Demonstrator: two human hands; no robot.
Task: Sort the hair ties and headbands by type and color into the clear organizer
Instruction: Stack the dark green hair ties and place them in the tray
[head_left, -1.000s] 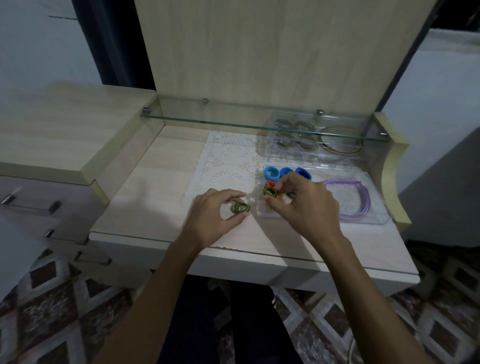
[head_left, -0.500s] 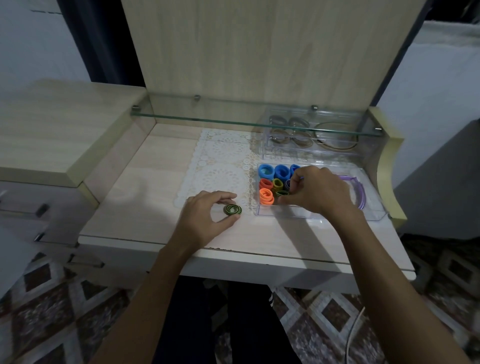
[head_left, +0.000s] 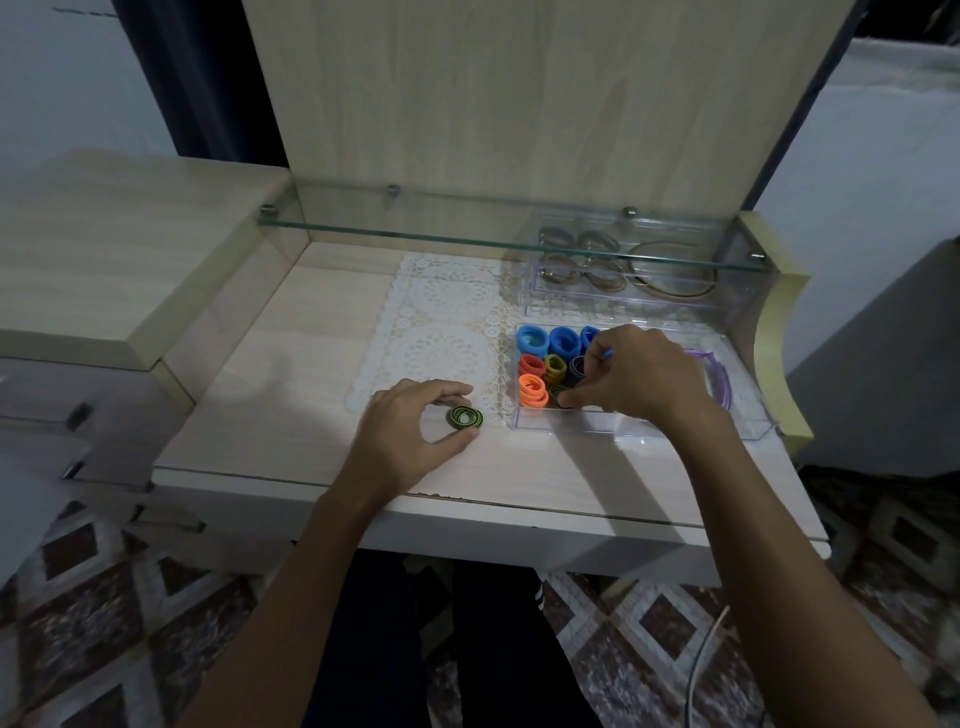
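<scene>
A person's left hand (head_left: 410, 436) curls its fingers (head_left: 451, 391) and thumb round a small stack of green-and-black hair ties (head_left: 466, 417) lying on the pale wooden bench (head_left: 270, 395), just left of the clear organizer (head_left: 639, 434). The right hand (head_left: 641, 376) reaches into the organizer, fingertips pinching a dark green tie (head_left: 559, 395) beside the orange ties (head_left: 533, 390). Blue ties (head_left: 548, 340) fill the back row; red, olive and dark ones sit between. A purple headband (head_left: 719, 379) lies in the right compartment.
</scene>
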